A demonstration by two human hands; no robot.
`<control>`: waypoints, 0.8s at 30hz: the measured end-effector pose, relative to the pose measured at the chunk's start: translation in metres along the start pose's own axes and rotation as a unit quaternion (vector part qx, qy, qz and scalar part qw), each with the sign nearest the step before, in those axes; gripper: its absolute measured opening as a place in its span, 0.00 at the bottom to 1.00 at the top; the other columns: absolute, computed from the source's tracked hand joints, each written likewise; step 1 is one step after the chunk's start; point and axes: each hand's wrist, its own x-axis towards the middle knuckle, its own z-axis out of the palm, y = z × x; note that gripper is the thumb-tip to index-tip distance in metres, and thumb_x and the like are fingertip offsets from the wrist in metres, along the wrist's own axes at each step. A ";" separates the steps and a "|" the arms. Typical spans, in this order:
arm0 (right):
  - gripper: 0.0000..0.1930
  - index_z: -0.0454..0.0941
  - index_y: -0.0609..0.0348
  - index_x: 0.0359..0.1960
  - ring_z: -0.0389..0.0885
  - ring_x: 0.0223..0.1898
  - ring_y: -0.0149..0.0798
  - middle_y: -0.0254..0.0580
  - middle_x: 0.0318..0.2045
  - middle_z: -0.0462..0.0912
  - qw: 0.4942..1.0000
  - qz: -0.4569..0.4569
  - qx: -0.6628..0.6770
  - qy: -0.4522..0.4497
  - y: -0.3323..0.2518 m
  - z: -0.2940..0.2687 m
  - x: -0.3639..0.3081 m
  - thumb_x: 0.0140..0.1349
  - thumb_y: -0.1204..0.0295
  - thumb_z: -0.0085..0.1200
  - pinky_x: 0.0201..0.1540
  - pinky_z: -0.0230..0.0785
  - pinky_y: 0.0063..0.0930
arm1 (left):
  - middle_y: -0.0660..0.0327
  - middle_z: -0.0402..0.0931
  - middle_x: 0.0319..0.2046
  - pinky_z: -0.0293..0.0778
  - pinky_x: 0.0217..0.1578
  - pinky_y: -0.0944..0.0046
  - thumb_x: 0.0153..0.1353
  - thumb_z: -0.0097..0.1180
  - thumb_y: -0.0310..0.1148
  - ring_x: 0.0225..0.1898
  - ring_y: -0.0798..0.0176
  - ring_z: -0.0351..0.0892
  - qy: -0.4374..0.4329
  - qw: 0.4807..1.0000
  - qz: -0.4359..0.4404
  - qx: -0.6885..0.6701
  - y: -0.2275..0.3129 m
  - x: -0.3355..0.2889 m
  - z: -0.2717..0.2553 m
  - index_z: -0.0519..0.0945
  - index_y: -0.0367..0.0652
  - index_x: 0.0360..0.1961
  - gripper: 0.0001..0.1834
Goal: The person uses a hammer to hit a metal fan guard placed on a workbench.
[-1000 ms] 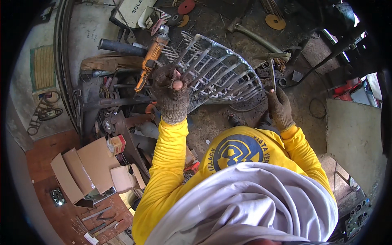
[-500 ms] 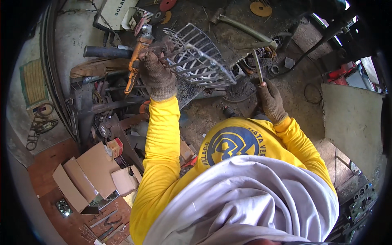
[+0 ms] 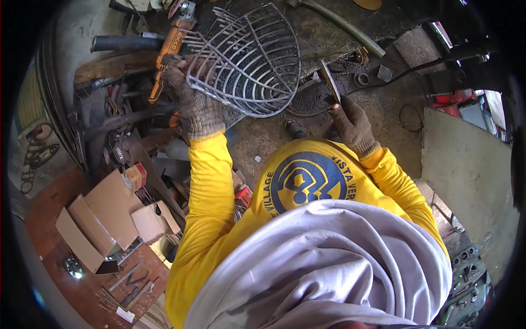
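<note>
My left hand (image 3: 196, 101), in a brown knitted glove, is closed on the left side of a metal rib cage (image 3: 249, 57). This cage is rounded, with curved grey bars joined to an outer rim, and I hold it tilted over the workbench. Just left of that hand lies an orange angle grinder (image 3: 171, 49). My right hand (image 3: 353, 126), gloved too, grips a narrow flat metal bar (image 3: 330, 81) that points up and away from me. The bar's far end is a little right of the cage, apart from it. Its lower end is hidden in the glove.
A long-handled hammer (image 3: 345, 27) lies at the far side. Left are a dark pipe (image 3: 123, 43) and scrap metal. Cardboard boxes (image 3: 109, 208) stand at lower left. A pale sheet panel (image 3: 466, 164) leans at right, above a tool case (image 3: 466, 279).
My left hand has turned the cage so that its curved bars now face up toward me. The view has shifted somewhat. My right hand still holds the flat bar.
</note>
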 end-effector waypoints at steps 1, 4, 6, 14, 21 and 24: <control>0.22 0.78 0.62 0.48 0.80 0.30 0.43 0.50 0.31 0.83 1.000 0.000 -0.001 -0.005 -0.001 0.001 0.001 0.72 0.53 0.49 0.38 0.70 0.35 | 0.57 0.78 0.40 0.77 0.52 0.55 0.70 0.48 0.54 0.45 0.59 0.79 0.019 1.000 0.004 0.008 -0.001 -0.021 0.013 0.74 0.42 0.44 0.23; 0.22 0.78 0.62 0.47 0.80 0.30 0.43 0.49 0.28 0.82 0.999 0.008 -0.042 -0.009 -0.004 0.004 0.003 0.72 0.52 0.49 0.38 0.70 0.36 | 0.53 0.75 0.54 0.78 0.55 0.54 0.71 0.43 0.63 0.50 0.55 0.80 -0.020 0.999 0.008 -0.031 0.002 -0.053 0.023 0.70 0.41 0.59 0.35; 0.21 0.78 0.62 0.45 0.79 0.29 0.42 0.48 0.27 0.81 0.999 0.029 -0.041 -0.011 0.000 0.004 0.005 0.72 0.53 0.49 0.37 0.70 0.36 | 0.51 0.71 0.60 0.77 0.58 0.54 0.70 0.41 0.65 0.55 0.53 0.78 -0.011 0.998 0.058 0.000 -0.009 -0.078 0.020 0.66 0.41 0.66 0.40; 0.19 0.79 0.61 0.51 0.77 0.27 0.35 0.42 0.25 0.79 0.999 0.000 -0.041 0.015 -0.004 0.004 0.003 0.73 0.57 0.49 0.33 0.69 0.31 | 0.51 0.68 0.61 0.78 0.57 0.57 0.54 0.63 0.17 0.60 0.57 0.73 0.018 0.962 0.137 0.235 -0.023 -0.089 0.026 0.52 0.42 0.75 0.49; 0.16 0.80 0.60 0.52 0.78 0.24 0.32 0.40 0.24 0.79 0.997 0.009 -0.040 0.059 0.002 -0.014 -0.011 0.74 0.63 0.48 0.30 0.70 0.29 | 0.48 0.69 0.63 0.68 0.65 0.56 0.63 0.55 0.22 0.63 0.54 0.72 -0.087 0.850 0.324 0.406 -0.001 -0.096 0.050 0.57 0.31 0.71 0.35; 0.15 0.80 0.60 0.52 0.78 0.24 0.32 0.39 0.23 0.78 0.996 -0.038 -0.038 0.073 -0.005 -0.015 -0.018 0.74 0.64 0.47 0.30 0.70 0.29 | 0.48 0.73 0.60 0.69 0.62 0.58 0.65 0.55 0.25 0.59 0.56 0.76 -0.109 0.794 0.390 0.454 0.000 -0.088 0.052 0.58 0.28 0.70 0.34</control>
